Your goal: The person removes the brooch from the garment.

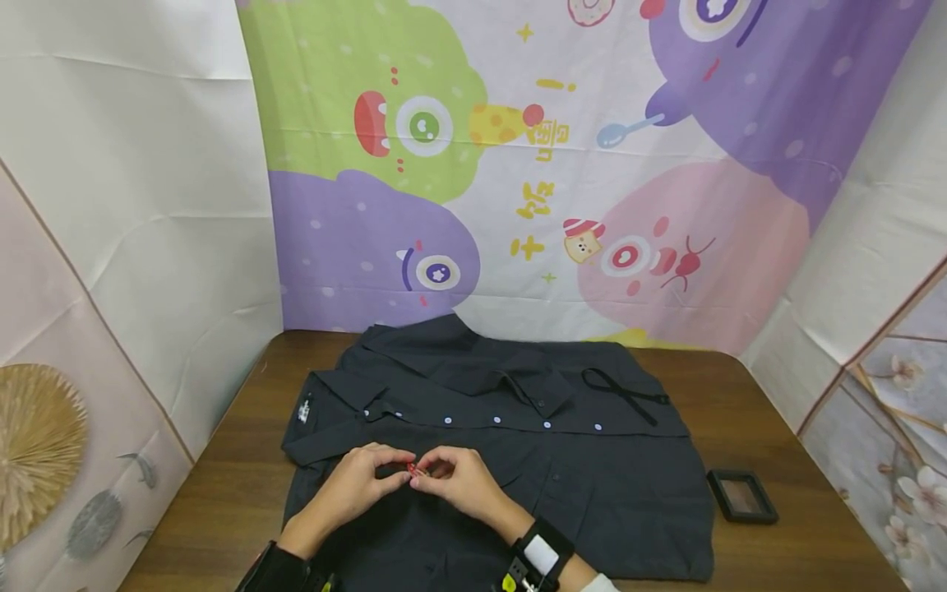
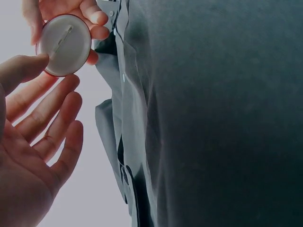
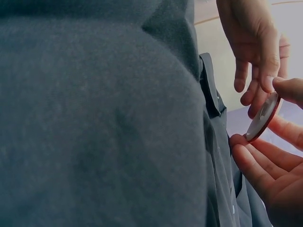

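Note:
A round pin-back button badge (image 2: 71,49) with a red rim is held between both hands, above a dark button-up shirt (image 1: 636,493). Its pale back and the straight pin across it face the left wrist camera; the pin looks closed. My left hand (image 1: 358,481) pinches one edge between thumb and index finger, the other fingers spread loosely. From the opposite side, the thumb and fingers of my right hand (image 1: 469,485) grip the rim. The badge (image 3: 263,119) appears tilted, nearly edge-on, in the right wrist view. Its front is hidden there.
Spread across the brown wooden table (image 1: 806,543), the shirt shows a row of pale buttons (image 1: 496,420). A thin black strap (image 1: 621,390) lies on its right part. Right of the shirt sits a small black square frame (image 1: 742,496). A cartoon-print cloth (image 1: 518,304) hangs behind.

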Tool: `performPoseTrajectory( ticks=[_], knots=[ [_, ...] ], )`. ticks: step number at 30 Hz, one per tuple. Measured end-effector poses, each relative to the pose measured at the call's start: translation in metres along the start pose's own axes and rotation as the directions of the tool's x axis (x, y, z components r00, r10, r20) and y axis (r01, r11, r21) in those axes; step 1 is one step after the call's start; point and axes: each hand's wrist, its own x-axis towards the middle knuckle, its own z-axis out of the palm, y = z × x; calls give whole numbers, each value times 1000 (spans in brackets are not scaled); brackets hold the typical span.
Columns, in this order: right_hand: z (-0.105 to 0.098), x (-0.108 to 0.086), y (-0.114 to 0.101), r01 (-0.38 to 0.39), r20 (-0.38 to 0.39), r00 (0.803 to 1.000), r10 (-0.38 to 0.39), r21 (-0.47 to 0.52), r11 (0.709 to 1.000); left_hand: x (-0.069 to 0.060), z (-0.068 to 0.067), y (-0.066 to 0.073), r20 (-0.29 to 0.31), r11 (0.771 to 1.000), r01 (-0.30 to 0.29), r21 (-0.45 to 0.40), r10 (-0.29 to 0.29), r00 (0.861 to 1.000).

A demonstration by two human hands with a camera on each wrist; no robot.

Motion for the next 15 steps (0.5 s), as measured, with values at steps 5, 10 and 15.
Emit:
performPoseTrajectory(
  ticks=[5, 10, 15],
  knots=[
    [-1, 0, 0, 9, -6, 1000, -9, -6, 1000, 1, 0, 0, 5, 1000, 4, 0, -4, 1000],
    [-2, -1, 1, 26, -12, 1000, -27, -20, 999, 1, 0, 0, 7, 1000, 1, 4, -1, 1000],
    [-2, -1, 2, 47, -19, 999, -47, -27, 999, 1, 0, 0, 7, 1000, -1, 4, 1, 1000]
  ],
)
